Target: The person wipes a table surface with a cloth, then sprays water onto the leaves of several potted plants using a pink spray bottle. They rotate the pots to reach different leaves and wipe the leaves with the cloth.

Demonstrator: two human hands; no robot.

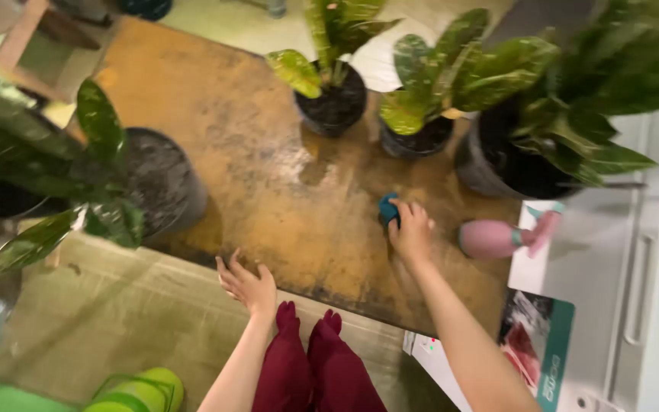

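Blur softens much of the frame, and leaves at the left and upper right edges are cut off. At centre, the right hand (412,231) presses a small blue cloth (387,210) onto a worn, stained brown board (253,130); the fingers lie together over the cloth, hiding most of it. Lower centre, the left hand (247,284) rests at the board's near edge, fingers spread apart, holding nothing. A pink spray bottle (497,237) lies on its side just right of the cloth. Three dark round pots (335,103) of speckled green plants stand along the top; a larger grey pot (163,177) sits at left.
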